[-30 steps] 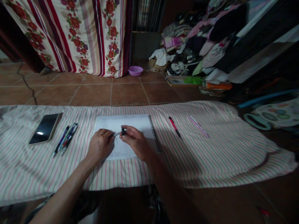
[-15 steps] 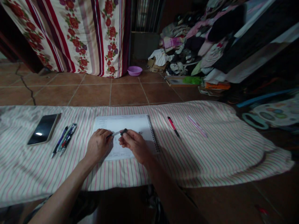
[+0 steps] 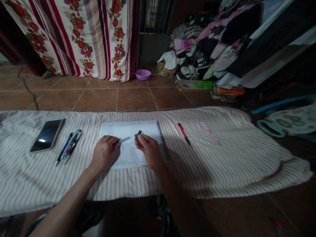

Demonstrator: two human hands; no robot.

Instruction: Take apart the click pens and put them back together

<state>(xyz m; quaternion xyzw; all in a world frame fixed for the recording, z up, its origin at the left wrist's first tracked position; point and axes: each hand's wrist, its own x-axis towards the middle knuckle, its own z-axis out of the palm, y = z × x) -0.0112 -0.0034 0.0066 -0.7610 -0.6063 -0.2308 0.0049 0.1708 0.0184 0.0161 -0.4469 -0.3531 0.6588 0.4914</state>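
In the head view, my left hand rests on the left part of an open spiral notebook. Its fingers are closed on a slim pen, whose thin, pale end points right. Over the page's right half, my right hand pinches a short black piece that looks like a pen's grip or cap. A small gap separates this piece from the pen's end. Faint writing or printed lines show on the page.
A striped cloth covers the low surface. A phone and several pens lie left of the notebook; a red-and-black pen and a pale pink pen lie right. Behind are a purple basin and piled clothes.
My right hand has moved right with the black piece, drawing it off the pen's end and baring the thin tip. My left hand stays in place.
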